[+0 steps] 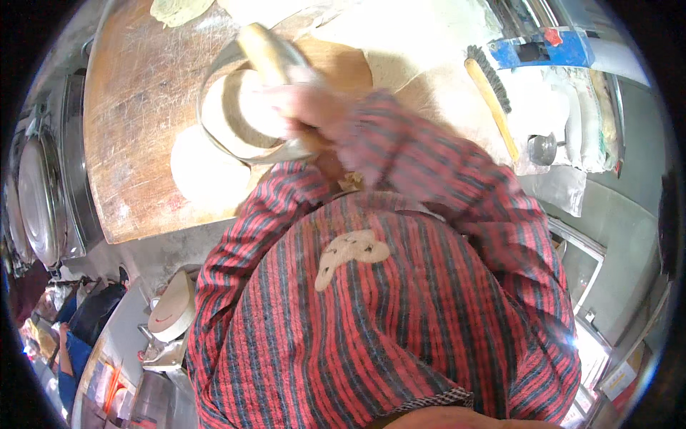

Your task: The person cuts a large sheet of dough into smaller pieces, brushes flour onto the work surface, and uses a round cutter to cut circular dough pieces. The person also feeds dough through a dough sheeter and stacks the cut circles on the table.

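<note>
A thick pale wooden cylinder (261,51), perhaps a rolling pin, slants over a wide metal ring (206,126), which looks like a sieve rim. My right hand (308,104), blurred, closes around the cylinder's lower end. Inside the ring a round white form shows, with a curved shadow on it. A flat white round (206,166), likely floured dough, lies on the scratched wooden board (134,107), partly beneath the ring. Only a bit of my left hand (329,163) shows, at its striped cuff below the right hand; its fingers are hidden.
A wooden-handled brush (492,102) with dark bristles lies at the right. Beside it are a small metal cup (542,149) and plastic bags (581,118). A pale dough piece (181,10) sits at the board's far edge. Round metal lids or pans (40,198) stand at the left.
</note>
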Available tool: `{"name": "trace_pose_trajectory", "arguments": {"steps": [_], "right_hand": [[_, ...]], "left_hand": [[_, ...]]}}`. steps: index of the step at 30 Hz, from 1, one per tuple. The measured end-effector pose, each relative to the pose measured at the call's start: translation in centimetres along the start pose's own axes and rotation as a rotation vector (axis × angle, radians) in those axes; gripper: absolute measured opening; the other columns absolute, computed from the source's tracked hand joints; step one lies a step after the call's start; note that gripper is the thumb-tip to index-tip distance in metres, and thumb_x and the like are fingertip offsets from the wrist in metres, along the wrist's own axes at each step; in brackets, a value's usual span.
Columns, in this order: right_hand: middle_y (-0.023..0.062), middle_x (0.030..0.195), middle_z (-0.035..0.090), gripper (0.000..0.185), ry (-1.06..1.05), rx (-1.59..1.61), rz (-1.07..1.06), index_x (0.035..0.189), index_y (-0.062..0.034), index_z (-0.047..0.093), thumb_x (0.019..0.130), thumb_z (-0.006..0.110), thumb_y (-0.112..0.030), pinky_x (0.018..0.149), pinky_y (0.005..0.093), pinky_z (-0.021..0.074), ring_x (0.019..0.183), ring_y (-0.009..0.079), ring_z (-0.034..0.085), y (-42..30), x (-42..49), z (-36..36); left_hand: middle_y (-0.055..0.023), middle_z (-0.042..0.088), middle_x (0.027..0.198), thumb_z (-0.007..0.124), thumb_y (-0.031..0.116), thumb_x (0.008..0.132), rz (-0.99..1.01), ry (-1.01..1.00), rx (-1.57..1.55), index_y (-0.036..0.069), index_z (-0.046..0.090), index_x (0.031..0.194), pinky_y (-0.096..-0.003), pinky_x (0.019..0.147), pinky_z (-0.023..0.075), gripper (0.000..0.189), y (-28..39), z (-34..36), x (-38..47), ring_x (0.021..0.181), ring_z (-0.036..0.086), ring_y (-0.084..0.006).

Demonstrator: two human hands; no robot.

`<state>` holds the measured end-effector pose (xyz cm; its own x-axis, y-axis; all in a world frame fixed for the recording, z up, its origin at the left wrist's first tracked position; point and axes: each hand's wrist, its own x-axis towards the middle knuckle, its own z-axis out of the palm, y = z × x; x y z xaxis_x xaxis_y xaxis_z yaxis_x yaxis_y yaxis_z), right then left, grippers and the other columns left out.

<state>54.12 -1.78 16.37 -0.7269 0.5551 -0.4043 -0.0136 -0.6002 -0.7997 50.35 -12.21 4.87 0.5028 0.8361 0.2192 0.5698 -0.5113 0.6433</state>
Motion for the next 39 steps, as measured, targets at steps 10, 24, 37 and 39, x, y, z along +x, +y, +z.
{"name": "trace_pose_trajectory", "arguments": {"steps": [10,24,37,39], "right_hand": [[0.0184,0.082,0.065,0.031,0.392,-1.686,0.127,0.105,-0.0076,0.061,0.076,0.067,-0.018,0.071,0.0422,0.0512,0.078,0.036,0.064,-10.3,-12.8,-18.0],[0.0088,0.061,0.054,0.02,0.209,-1.233,0.276,0.074,-0.0021,0.053,0.08,0.066,-0.016,0.06,0.0367,0.0459,0.06,0.0222,0.057,-11.8,-6.7,-24.3],[-0.0071,0.056,0.034,0.026,0.866,0.224,-0.204,0.072,-0.0158,0.044,0.097,0.048,-0.023,0.038,0.0207,0.0263,0.042,0.0047,0.031,-4.2,-14.3,-14.2],[-0.0088,0.058,0.035,0.018,0.909,0.173,-0.242,0.08,-0.015,0.047,0.096,0.053,-0.022,0.041,0.0205,0.026,0.045,0.0029,0.032,-2.9,-21.0,-17.0]], "left_hand": [[-0.0189,0.058,0.11,0.051,0.007,0.091,-0.19,0.208,-0.246,0.0,0.057,0.11,-0.0419,0.083,0.0481,0.021,-4.3,-3.3,6.8,0.101,0.055,-0.0369],[-0.0184,0.055,0.099,0.051,0.007,0.085,-0.152,0.415,-0.02,0.001,0.054,0.103,-0.0441,0.082,0.0457,0.019,-10.0,1.9,18.5,0.091,0.054,-0.0381],[-0.0212,0.054,0.118,0.054,0.014,0.084,-0.207,0.004,-0.078,-0.002,0.057,0.114,-0.0437,0.097,0.0403,0.034,-4.5,-8.5,-0.5,0.108,0.052,-0.0359],[-0.0237,0.054,0.11,0.054,0.009,0.083,-0.537,0.295,0.169,-0.004,0.054,0.111,-0.0441,0.09,0.0447,0.031,-6.6,-13.9,-6.1,0.102,0.053,-0.0362]]}}
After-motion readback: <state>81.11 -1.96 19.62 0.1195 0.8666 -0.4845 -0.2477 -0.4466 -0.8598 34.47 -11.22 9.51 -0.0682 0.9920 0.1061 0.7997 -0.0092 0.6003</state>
